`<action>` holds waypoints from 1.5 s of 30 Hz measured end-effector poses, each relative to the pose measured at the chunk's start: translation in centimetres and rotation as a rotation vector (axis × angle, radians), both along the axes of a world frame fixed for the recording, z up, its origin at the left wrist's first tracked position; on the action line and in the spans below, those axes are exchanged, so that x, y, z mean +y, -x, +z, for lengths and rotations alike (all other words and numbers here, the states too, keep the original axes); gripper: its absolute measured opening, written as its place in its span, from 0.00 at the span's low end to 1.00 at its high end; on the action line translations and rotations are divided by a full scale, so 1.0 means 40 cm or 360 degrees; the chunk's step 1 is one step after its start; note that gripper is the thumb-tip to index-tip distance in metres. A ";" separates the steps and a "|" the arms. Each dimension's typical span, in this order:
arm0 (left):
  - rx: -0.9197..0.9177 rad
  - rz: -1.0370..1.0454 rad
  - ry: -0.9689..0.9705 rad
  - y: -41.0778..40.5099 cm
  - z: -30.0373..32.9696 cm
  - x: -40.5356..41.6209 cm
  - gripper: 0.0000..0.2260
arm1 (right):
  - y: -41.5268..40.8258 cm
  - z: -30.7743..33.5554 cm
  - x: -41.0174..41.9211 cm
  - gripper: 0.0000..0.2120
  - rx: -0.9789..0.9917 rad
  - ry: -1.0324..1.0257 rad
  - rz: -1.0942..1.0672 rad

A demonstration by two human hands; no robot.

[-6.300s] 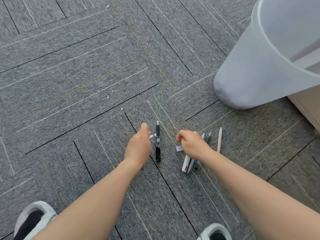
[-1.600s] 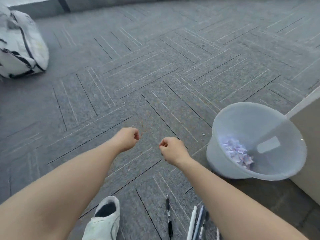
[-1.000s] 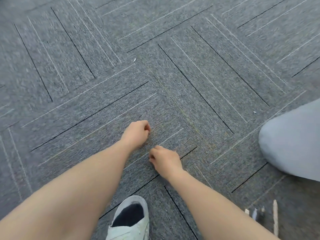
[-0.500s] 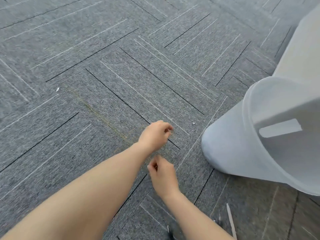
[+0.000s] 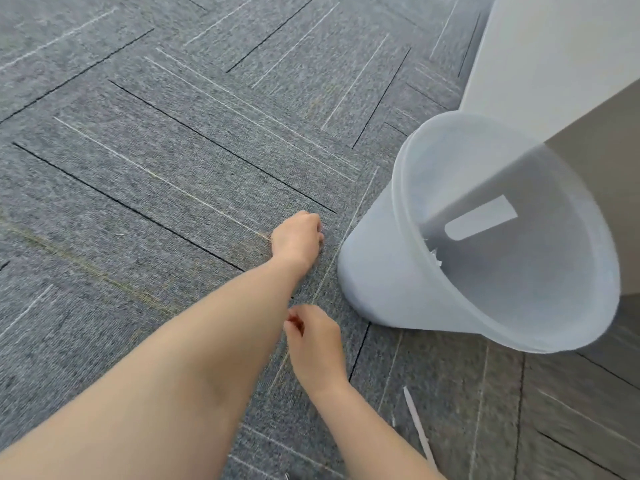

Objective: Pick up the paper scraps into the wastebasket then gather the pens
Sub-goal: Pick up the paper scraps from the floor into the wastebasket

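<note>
My left hand (image 5: pixel 298 237) is stretched forward with its fingertips pinched down on the grey carpet, just left of the wastebasket's base. They cover the spot where a tiny white paper scrap lay. My right hand (image 5: pixel 313 337) hovers nearer to me, below my left forearm, fingers curled shut with nothing visible in them. The translucent white wastebasket (image 5: pixel 398 188) stands at the right with its mouth towards me. A bit of paper scrap (image 5: pixel 434 256) shows inside it. A white pen (image 5: pixel 417 424) lies on the carpet at the bottom, with the other pens out of view.
A pale cabinet (image 5: pixel 554 46) stands directly behind and to the right of the wastebasket. Grey carpet tiles (image 5: pixel 173 150) with a herringbone pattern stretch left and ahead.
The view has swung from open carpet towards the wastebasket. My left hand has reached forward onto the small scrap near the basket's base, and the scrap no longer shows. My right hand stays curled behind it.
</note>
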State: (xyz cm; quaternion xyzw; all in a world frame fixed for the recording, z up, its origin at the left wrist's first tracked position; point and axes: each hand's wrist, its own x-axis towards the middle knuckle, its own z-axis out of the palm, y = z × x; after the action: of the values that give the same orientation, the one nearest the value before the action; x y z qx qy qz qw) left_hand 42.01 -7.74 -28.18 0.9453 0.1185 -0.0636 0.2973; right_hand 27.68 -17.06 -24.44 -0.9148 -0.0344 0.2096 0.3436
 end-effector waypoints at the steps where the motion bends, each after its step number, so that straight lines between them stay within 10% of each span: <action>1: 0.0009 -0.0004 -0.0017 -0.003 0.002 -0.002 0.02 | -0.008 0.001 -0.002 0.08 -0.0015 0.0006 -0.0009; 17: -0.0358 0.0146 0.0183 0.182 0.101 0.208 0.04 | -0.060 0.099 0.059 0.05 -0.0419 0.0034 0.0170; 27: -0.1153 0.0067 0.0428 0.128 0.563 0.123 0.05 | -0.149 0.574 0.001 0.02 -0.1358 -0.0354 0.0116; 38: -0.0818 -0.0566 0.0086 0.105 0.596 -0.145 0.07 | -0.227 0.579 -0.344 0.06 -0.0663 0.0286 0.0004; 45: -0.0965 -0.0504 0.0141 0.123 0.582 -0.147 0.06 | -0.223 0.590 -0.364 0.06 -0.0802 0.0143 -0.0085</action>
State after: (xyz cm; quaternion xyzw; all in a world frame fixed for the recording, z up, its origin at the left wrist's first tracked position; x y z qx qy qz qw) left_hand 37.08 -13.62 -4.89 0.9139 -0.1263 0.1698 0.3463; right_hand 36.58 -31.62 -0.83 -0.9531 -0.0853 -0.0329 0.2885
